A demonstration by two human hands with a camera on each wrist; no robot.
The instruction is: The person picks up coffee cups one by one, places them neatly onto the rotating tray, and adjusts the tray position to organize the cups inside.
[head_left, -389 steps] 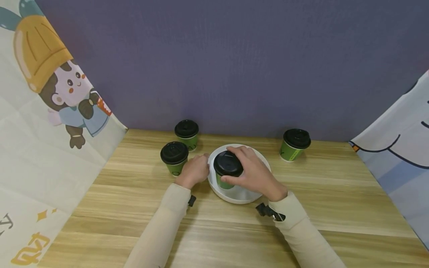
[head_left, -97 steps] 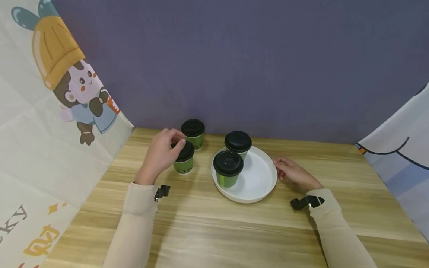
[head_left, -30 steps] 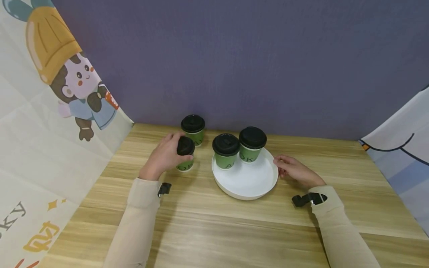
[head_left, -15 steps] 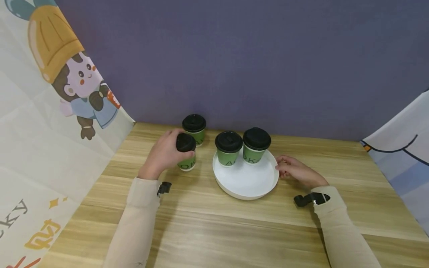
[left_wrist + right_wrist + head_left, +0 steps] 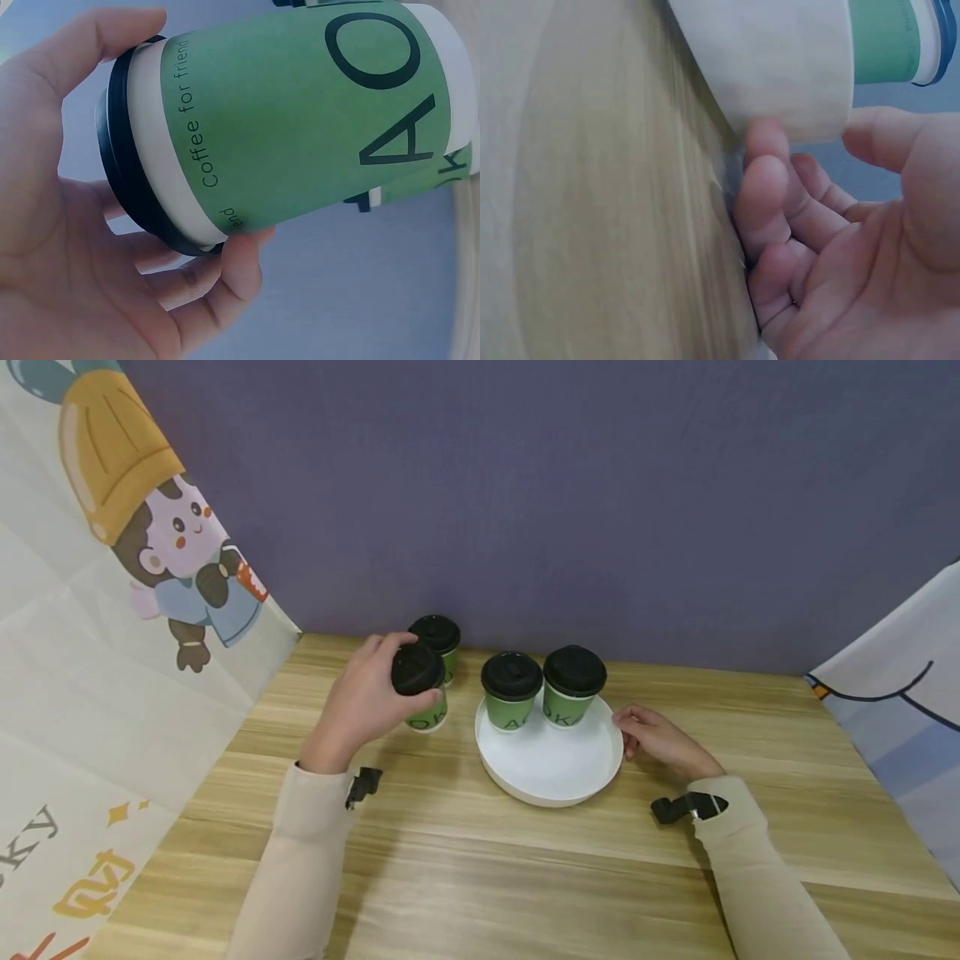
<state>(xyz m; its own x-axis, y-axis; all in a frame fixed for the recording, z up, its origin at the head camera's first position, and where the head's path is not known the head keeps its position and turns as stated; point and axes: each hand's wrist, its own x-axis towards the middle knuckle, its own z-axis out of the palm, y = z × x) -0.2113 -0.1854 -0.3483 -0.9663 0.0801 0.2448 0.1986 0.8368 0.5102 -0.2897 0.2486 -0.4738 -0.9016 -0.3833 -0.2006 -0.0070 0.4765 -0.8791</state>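
My left hand grips a green paper coffee cup with a black lid, thumb and fingers around the lid and upper wall. In the head view this cup stands or hovers just in front of another lidded cup, partly hiding it; contact with the table is hard to judge. Two more such cups, the left one and the right one, stand upright side by side at the back of a round white tray. My right hand pinches the tray's right side, thumb against its rim, other fingers curled low.
Wood-grain table spans the foreground. A dark blue-grey panel rises right behind the cups. White printed sheets flank the left and right sides.
Earlier a cup stood alone at right; now two share the tray, shifted to its back since 3.2 s ago. My left hand took hold of another cup and moved it slightly back and right.
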